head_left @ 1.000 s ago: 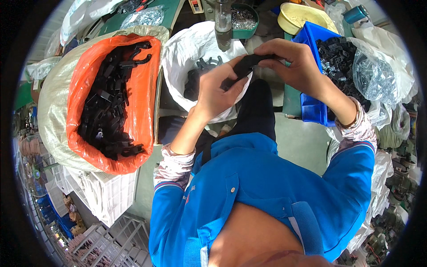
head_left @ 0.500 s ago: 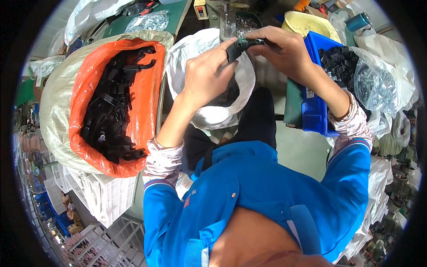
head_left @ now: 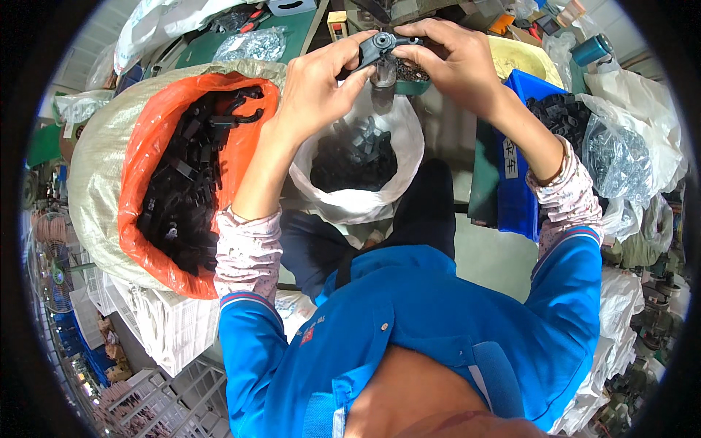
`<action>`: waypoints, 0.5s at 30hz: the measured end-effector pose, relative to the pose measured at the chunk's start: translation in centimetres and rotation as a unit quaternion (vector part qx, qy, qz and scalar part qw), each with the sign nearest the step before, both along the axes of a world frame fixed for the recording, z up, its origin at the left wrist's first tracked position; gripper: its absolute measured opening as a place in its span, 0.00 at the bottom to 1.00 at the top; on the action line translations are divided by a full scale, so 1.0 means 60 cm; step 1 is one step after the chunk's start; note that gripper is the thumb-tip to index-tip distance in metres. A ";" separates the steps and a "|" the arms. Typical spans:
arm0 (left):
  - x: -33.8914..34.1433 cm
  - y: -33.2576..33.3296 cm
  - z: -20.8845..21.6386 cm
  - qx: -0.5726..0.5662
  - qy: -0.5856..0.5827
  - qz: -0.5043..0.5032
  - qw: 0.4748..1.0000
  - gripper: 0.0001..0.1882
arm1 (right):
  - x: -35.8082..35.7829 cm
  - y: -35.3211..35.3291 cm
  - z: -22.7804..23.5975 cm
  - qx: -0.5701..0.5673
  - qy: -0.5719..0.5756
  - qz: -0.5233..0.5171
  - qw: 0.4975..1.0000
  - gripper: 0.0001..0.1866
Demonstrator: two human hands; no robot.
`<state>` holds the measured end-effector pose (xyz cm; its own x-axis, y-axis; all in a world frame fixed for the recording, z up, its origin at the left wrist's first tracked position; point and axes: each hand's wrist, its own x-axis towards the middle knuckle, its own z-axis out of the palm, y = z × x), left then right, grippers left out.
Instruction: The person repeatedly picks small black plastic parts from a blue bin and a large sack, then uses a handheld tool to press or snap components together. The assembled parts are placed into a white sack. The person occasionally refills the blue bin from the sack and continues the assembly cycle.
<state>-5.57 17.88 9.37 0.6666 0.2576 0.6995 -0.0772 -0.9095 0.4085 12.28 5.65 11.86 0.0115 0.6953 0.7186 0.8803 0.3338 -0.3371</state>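
Between both hands, above the white sack, I hold a black bracket with a round boss and a narrow arm (head_left: 379, 47). My left hand (head_left: 314, 91) pinches its wide end between thumb and fingers. The narrow end is gripped by the thumb and fingers of my right hand (head_left: 471, 73). Just below the bracket stands a metal fixture (head_left: 383, 87), partly hidden by it; whether they touch I cannot tell. A tray of small dark fasteners (head_left: 411, 71) lies beside the fixture, under my right hand. Black parts (head_left: 354, 157) fill the bottom of the white sack (head_left: 410, 142).
On the left, an orange-lined sack (head_left: 248, 157) holds many black lever-like parts. At right stand a blue bin (head_left: 517, 201) of black pieces, a clear bag of metal parts (head_left: 617, 157) and a yellow basin (head_left: 522, 58). White crates (head_left: 171, 325) stand lower left.
Both hands have moved up and away from me with the bracket, which now lies more level over the fixture. The white sack's contents show more.
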 end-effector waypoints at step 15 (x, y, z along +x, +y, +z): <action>0.006 0.026 0.036 -0.083 0.229 0.015 0.970 0.18 | 0.028 0.038 -0.001 -0.290 0.232 0.012 0.929 0.14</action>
